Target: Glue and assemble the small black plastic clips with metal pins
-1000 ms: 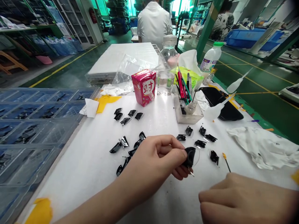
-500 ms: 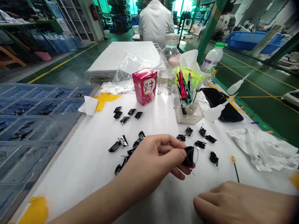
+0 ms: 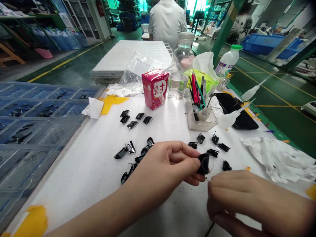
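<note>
My left hand [image 3: 170, 161] pinches a black curved part [image 3: 202, 164] with a clear round lens [image 3: 211, 164] at its edge. My right hand [image 3: 237, 197] sits just beside it, fingertips close to a thin pin [image 3: 206, 179] under the part. Whether those fingers hold anything, I cannot tell. A yellow-tipped tool [image 3: 247, 168] shows only at its tip, and the rest is hidden behind my right hand. Several loose black parts [image 3: 130, 148] lie left of my left hand, and several more [image 3: 212, 144] lie just beyond the held part.
The white table [image 3: 74, 177] carries a pink box [image 3: 155, 89], a water bottle [image 3: 178, 65], a clear holder of pens and tools [image 3: 199, 118] and a crumpled cloth [image 3: 276, 154]. A clear tray of black parts [image 3: 37, 131] stands at left. A co-worker [image 3: 167, 23] sits beyond.
My right hand has moved up and left to the held part, over the yellow-tipped tool. My left hand stays nearly still, and the view has tilted slightly.
</note>
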`<state>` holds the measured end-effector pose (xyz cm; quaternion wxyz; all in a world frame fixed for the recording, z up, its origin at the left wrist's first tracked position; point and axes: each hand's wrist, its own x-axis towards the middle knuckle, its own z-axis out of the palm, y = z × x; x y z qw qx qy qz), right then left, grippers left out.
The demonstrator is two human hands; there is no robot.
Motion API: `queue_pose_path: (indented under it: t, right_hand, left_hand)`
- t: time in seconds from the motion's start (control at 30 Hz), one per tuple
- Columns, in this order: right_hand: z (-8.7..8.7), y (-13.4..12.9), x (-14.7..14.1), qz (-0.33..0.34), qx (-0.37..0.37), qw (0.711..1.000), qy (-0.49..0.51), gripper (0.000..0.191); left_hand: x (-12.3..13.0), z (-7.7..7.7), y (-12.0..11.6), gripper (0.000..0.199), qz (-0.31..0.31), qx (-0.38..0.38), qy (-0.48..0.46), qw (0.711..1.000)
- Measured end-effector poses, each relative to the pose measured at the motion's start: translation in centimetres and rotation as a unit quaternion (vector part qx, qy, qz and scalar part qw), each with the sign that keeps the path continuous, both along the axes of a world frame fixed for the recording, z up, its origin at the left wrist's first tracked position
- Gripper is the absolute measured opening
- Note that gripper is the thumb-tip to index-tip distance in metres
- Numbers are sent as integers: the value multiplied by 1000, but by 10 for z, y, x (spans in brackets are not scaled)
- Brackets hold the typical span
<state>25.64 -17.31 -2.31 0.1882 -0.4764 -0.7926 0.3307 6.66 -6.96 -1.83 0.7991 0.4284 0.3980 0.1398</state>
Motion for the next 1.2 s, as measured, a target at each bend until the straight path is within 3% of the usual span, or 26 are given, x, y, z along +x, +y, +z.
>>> queue_pose_path:
  t: [0.13, 0.23, 0.4, 0.57, 0.9, 1.2]
  right_hand:
    - [6, -1, 4, -141, 41, 989, 32, 21]
    - [-1, 4, 3, -221, 51, 973, 43, 10]
    - [-7, 14, -1, -166, 19, 983, 77, 9]
    - [-6, 13, -6, -161, 17, 977, 138, 9]
    - [-11, 9, -10, -187, -6, 970, 158, 18]
    - [-8, 4, -20, -264, -17, 944, 196, 16]
  left_hand:
    - [-1, 0, 0, 7, -13, 5, -7, 1000]
    - [-1, 0, -1, 7, -17, -2, -8, 1000]
    - [-1, 1, -3, 11, -26, -2, -20, 999]
    - [-2, 0, -5, 11, -29, 11, -14, 999]
    - [-4, 2, -3, 9, -58, 20, -15, 998]
    - [-1, -5, -1, 7, -49, -31, -39, 998]
